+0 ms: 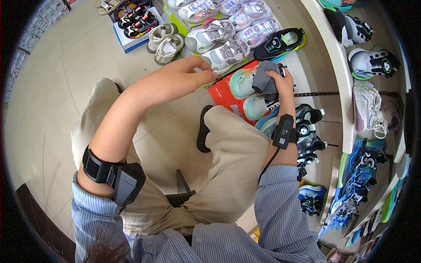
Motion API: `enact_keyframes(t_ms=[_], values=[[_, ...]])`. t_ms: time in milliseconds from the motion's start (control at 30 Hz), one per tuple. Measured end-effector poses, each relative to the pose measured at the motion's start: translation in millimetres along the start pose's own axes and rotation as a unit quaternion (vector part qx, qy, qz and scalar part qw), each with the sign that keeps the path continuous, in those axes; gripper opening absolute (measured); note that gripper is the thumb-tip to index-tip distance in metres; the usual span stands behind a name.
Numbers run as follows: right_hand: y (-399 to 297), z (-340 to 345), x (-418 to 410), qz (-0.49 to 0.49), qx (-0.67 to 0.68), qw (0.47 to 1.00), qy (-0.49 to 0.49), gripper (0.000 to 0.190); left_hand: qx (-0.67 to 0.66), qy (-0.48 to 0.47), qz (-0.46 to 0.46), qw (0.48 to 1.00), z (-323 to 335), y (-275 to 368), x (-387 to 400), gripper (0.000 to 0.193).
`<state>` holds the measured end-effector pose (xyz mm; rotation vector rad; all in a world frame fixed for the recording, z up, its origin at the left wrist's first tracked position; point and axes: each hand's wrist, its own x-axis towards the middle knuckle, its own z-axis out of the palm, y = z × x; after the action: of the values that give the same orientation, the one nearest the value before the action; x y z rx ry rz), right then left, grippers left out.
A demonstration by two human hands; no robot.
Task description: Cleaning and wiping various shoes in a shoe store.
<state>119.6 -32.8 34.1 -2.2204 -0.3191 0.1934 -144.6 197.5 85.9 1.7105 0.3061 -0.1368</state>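
My right hand (283, 79) grips a grey cloth (265, 77), bunched over a pair of mint-and-white sneakers (241, 83). Those sneakers rest on an orange-red shoebox (220, 95), and the cloth hides part of them. To the left, my left hand (194, 74) reaches out with thumb and fingers slightly apart and nothing visible between them. Its fingertips are by the toe of a white sneaker with grey laces (225, 54); I cannot tell whether they touch it. A black sneaker with a dial (279, 44) lies just beyond the cloth.
Beige sneakers (166, 44) stand on the tiled floor beside a blue-and-white box (136, 36) with black sandals on top. Iridescent sneakers (253, 16) fill the far side. A curved white shelf (340, 82) bearing several shoes rises at the right, close to my right arm.
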Motion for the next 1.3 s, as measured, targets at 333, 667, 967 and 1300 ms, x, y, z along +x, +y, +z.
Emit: enact_keyframes(t_ms=[333, 667, 967, 1300], values=[[1, 6, 2, -0.007, 0.008, 1.000, -0.019, 0.041, 0.001, -0.005, 0.012, 1.000, 0, -3, 1, 0.033], [-38, 49, -19, -0.067, -0.055, 0.985, -0.149, 0.067, 0.026, 0.000, -0.016, 1.000, -2, -2, -2, 0.033], [-32, 88, 1, -0.051, -0.086, 0.978, -0.186, 0.097, 0.011, 0.008, -0.018, 1.000, -2, -3, -2, 0.036], [-41, 103, 1, 0.018, -0.074, 0.976, -0.202, 0.100, 0.014, 0.006, -0.032, 0.999, -7, 0, -4, 0.039]])
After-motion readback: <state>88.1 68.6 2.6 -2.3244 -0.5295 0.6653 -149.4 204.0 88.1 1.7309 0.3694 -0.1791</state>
